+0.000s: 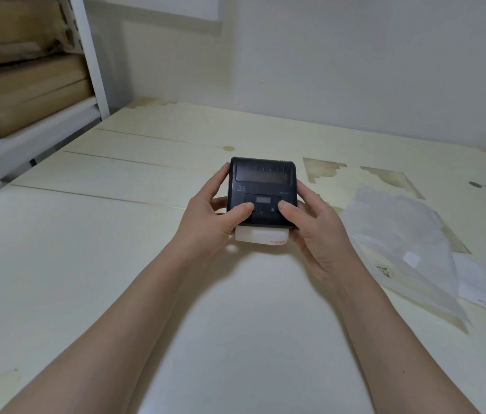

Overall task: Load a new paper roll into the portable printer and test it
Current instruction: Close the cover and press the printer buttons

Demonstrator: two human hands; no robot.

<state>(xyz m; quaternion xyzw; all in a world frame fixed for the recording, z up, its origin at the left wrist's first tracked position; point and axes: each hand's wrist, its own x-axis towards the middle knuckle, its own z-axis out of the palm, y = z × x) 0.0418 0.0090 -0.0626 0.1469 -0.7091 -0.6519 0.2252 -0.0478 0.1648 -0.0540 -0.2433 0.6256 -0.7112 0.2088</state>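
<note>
— Where was the printer (262,186) at that moment?

— In the middle of the frame, a little above center, held over the pale wooden worktop (116,234). It was a small black box with its lid closed, a dark window across the upper part and a little screen with buttons lower down.

— And the hands?

— Both were clamped on it. The left hand (215,216) wrapped the left side, thumb lying on the button panel left of the screen. The right hand (310,231) cupped the right side, thumb resting on the panel's right end.

— Any paper showing?

— Yes, a white strip of paper (261,236) stuck out of the printer's lower edge, toward the camera, with a small red mark at its right corner.

— What else lay around?

— On the right of the frame, a clear plastic bag (400,249) lay flat on the worktop, with a loose white label (475,282) beside it, partly under its edge, also marked red. In the upper left stood a white shelf (92,55) holding brown paper-wrapped packages (23,91).
</note>
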